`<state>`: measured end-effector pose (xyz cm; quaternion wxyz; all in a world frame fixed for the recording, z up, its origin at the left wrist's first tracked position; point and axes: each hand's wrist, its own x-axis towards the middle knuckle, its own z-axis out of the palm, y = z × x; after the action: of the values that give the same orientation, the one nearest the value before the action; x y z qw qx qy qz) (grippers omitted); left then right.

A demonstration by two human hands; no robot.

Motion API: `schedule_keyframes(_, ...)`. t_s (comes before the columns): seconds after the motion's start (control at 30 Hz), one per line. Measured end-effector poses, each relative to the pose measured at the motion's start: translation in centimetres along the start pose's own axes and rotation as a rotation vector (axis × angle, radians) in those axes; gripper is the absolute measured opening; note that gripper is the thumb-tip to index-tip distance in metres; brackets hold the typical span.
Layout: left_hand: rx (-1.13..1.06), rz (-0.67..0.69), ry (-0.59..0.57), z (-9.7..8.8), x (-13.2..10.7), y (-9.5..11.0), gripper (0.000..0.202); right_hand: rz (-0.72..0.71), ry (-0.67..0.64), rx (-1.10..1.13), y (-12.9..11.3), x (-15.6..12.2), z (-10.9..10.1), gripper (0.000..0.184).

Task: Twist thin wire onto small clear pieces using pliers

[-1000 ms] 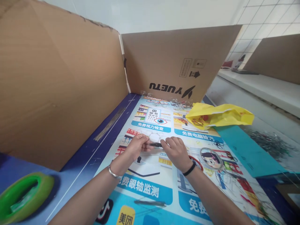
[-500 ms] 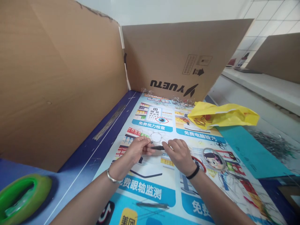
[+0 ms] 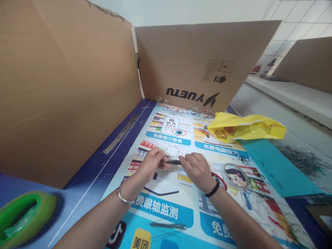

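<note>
Both my hands meet over the printed poster [image 3: 166, 211] that covers the table. My left hand [image 3: 151, 165] is closed in a pinch on one end of a thin wire eyeglass frame [image 3: 173, 150] with clear lenses. My right hand [image 3: 195, 168] is closed on the other side, its fingertips on a short black sleeve [image 3: 173, 162] at the end of a temple arm. The frame hangs just above the poster, between the two hands. A silver bangle is on my left wrist and a black band on my right.
Tall cardboard walls [image 3: 64, 86] stand to the left and behind. A yellow plastic bag [image 3: 243, 127] lies at the back right, a green tape dispenser [image 3: 23, 218] at the near left, thin metal wires [image 3: 121, 133] along the left wall. Wire scraps [image 3: 298, 157] litter the right side.
The hands have stayed together on the frame with only slight finger movement; the view has shifted a little.
</note>
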<state>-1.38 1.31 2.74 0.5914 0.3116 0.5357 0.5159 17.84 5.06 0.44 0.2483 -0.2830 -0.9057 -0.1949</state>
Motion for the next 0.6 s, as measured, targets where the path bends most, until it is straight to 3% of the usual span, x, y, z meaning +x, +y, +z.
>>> schedule_keyframes(0.17, 0.045, 0.094, 0.04, 0.0, 0.3, 0.1, 0.016, 0.014, -0.052, 0.002, -0.2, 0.3, 0.2, 0.019)
schedule_keyframes(0.33, 0.142, 0.246, -0.009, -0.6, 0.7, -0.4, 0.018, 0.046, -0.128, 0.07, -0.4, 0.5, 0.2, 0.016)
schedule_keyframes(0.6, 0.31, 0.381, -0.107, -1.3, 0.8, -0.7, 0.018, 0.259, -0.491, 0.44, -0.1, 1.2, -0.7, 0.015)
